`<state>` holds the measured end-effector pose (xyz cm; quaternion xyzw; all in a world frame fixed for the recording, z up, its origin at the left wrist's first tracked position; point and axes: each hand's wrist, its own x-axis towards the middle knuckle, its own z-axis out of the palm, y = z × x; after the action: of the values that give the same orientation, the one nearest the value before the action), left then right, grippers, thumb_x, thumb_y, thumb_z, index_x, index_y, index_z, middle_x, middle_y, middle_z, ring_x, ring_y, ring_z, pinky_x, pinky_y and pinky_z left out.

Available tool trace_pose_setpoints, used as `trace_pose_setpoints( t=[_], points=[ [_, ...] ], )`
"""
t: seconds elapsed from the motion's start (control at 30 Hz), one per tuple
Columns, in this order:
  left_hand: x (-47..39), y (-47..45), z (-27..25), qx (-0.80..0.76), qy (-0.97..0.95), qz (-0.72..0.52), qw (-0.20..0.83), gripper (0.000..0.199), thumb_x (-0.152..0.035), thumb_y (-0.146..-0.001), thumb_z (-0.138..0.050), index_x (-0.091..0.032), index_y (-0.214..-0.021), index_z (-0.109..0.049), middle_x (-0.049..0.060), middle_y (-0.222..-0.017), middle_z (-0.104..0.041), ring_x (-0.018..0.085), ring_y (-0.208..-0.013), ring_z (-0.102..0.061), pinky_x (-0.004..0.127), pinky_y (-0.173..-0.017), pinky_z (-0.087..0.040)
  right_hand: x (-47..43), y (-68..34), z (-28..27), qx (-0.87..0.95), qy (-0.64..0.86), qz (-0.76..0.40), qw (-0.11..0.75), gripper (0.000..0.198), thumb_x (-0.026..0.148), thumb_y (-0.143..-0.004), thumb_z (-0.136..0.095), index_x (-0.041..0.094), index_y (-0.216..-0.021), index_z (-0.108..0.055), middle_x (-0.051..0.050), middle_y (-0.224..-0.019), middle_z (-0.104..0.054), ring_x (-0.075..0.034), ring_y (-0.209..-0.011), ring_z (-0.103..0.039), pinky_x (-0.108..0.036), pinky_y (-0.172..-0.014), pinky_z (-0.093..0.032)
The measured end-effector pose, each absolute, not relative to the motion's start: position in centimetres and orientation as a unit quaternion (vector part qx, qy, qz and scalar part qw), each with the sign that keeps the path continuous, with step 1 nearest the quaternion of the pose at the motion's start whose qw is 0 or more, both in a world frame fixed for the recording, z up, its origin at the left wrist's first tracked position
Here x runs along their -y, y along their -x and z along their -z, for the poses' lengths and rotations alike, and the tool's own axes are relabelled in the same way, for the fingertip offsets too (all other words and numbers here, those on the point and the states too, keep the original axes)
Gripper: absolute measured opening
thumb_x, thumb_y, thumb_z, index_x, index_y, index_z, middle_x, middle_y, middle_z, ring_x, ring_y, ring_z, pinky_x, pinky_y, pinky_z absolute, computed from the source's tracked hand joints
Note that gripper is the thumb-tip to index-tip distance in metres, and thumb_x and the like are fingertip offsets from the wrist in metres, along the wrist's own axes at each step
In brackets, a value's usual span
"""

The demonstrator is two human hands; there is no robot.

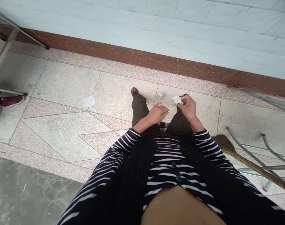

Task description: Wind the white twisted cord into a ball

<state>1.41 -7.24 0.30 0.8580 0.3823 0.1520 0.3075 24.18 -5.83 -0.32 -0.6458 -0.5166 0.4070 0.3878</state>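
A bundle of white yarn (177,100) sits in my right hand (188,107), its fingers closed on the bundle's side above my right knee. From it a white strand (172,109) runs to my left hand (157,113), which pinches it between thumb and fingertip. The other fingers of that hand are partly bent. On the floor between my feet lies a second ball of white yarn (160,94), apart from both hands. Whether the strand joins that ball I cannot tell.
To the right lie a broom (247,161) and a metal-legged stool (261,156). White paper (90,101) rests on the tiled floor at left. Another person's shoe (12,100) shows by metal furniture legs (20,29). A tiled wall (142,28) stands ahead.
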Motion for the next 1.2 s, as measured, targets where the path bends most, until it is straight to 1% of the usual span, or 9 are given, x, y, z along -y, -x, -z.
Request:
trace_pose_setpoints(
  t=[0.13, 0.23, 0.4, 0.53, 0.67, 0.83, 0.97, 1.07, 1.2],
  points=[
    [6.2, -0.9, -1.0, -0.36, -0.887, -0.15, 0.246, 0.031, -0.025, -0.11, -0.051, -0.02, -0.098, -0.079, 0.007, -0.093, -0.077, 0.021, -0.098, -0.075, 0.056, -0.131, -0.039, 7.1, -23.3, -0.7, 0.53, 0.59, -0.53, 0.3, 0.029, 0.023, -0.05, -0.085, 0.021, -0.069, -0.065, 0.001, -0.066, -0.063, -0.018, -0.071, -0.059, -0.032, -0.069, -0.053],
    [5.5, -0.7, -1.3, -0.354, -0.884, -0.175, 0.249, 0.031, -0.024, -0.112, -0.05, -0.02, -0.098, -0.077, 0.005, -0.095, -0.077, 0.02, -0.101, -0.074, 0.053, -0.134, -0.035, 8.1, -23.1, -2.1, 0.507, 0.527, -0.624, 0.276, 0.037, 0.034, -0.049, -0.092, 0.021, -0.073, -0.067, 0.001, -0.069, -0.067, -0.017, -0.068, -0.061, -0.03, -0.061, -0.053],
    [4.5, -1.3, -1.5, -0.411, -0.827, -0.218, 0.316, 0.026, -0.018, -0.109, -0.052, -0.019, -0.11, -0.078, 0.007, -0.113, -0.083, 0.021, -0.112, -0.076, 0.048, -0.132, -0.039, 8.2, -23.4, -4.0, 0.445, 0.491, -0.664, 0.347, 0.053, 0.049, -0.054, -0.1, 0.022, -0.083, -0.064, -0.001, -0.079, -0.07, -0.017, -0.07, -0.063, -0.029, -0.06, -0.057],
    [4.7, -2.3, -1.5, -0.462, -0.765, -0.234, 0.383, 0.027, -0.013, -0.099, -0.052, -0.016, -0.095, -0.078, 0.005, -0.097, -0.083, 0.02, -0.093, -0.076, 0.035, -0.1, -0.058, 8.1, -22.7, -4.6, 0.411, 0.484, -0.662, 0.398, 0.062, 0.045, -0.053, -0.103, 0.025, -0.098, -0.065, 0.0, -0.088, -0.072, -0.017, -0.076, -0.065, -0.028, -0.062, -0.06],
    [5.3, -1.9, -1.2, -0.455, -0.751, -0.238, 0.416, 0.033, -0.021, -0.103, -0.05, -0.016, -0.078, -0.072, 0.002, -0.079, -0.077, 0.015, -0.073, -0.069, 0.026, -0.076, -0.052, 8.4, -22.0, -4.6, 0.374, 0.472, -0.677, 0.423, 0.077, 0.042, -0.055, -0.102, 0.028, -0.124, -0.07, -0.003, -0.102, -0.076, -0.02, -0.084, -0.069, -0.03, -0.067, -0.064],
    [6.6, -0.4, 0.2, -0.459, -0.801, -0.163, 0.348, 0.036, -0.029, -0.105, -0.058, -0.019, -0.073, -0.07, 0.002, -0.072, -0.075, 0.018, -0.077, -0.069, 0.033, -0.095, -0.056, 7.0, -22.7, -3.0, 0.368, 0.538, -0.606, 0.456, 0.067, 0.049, -0.059, -0.092, 0.028, -0.118, -0.069, -0.003, -0.109, -0.074, -0.021, -0.093, -0.07, -0.035, -0.076, -0.067],
    [8.2, 0.2, 0.1, -0.428, -0.84, -0.129, 0.309, 0.026, -0.026, -0.107, -0.058, -0.02, -0.09, -0.077, 0.004, -0.087, -0.082, 0.019, -0.083, -0.074, 0.046, -0.12, -0.049, 5.2, -23.9, -0.9, 0.37, 0.595, -0.534, 0.473, 0.059, 0.051, -0.062, -0.082, 0.028, -0.112, -0.059, -0.001, -0.104, -0.067, -0.018, -0.092, -0.066, -0.032, -0.075, -0.066],
    [8.6, 0.2, -1.7, -0.379, -0.87, -0.15, 0.278, 0.027, -0.027, -0.11, -0.054, -0.02, -0.103, -0.08, 0.007, -0.098, -0.083, 0.021, -0.093, -0.077, 0.051, -0.126, -0.044, 5.7, -23.7, 0.1, 0.395, 0.621, -0.517, 0.438, 0.055, 0.045, -0.059, -0.081, 0.026, -0.106, -0.058, 0.001, -0.091, -0.062, -0.017, -0.082, -0.06, -0.029, -0.065, -0.061],
    [7.4, -0.1, -3.9, -0.356, -0.893, -0.167, 0.218, 0.031, -0.027, -0.112, -0.05, -0.021, -0.106, -0.08, 0.005, -0.09, -0.077, 0.021, -0.094, -0.074, 0.053, -0.131, -0.038, 8.7, -21.8, -0.3, 0.435, 0.605, -0.572, 0.342, 0.044, 0.025, -0.049, -0.08, 0.022, -0.092, -0.068, 0.003, -0.078, -0.062, -0.014, -0.067, -0.055, -0.025, -0.052, -0.053]
  ],
)
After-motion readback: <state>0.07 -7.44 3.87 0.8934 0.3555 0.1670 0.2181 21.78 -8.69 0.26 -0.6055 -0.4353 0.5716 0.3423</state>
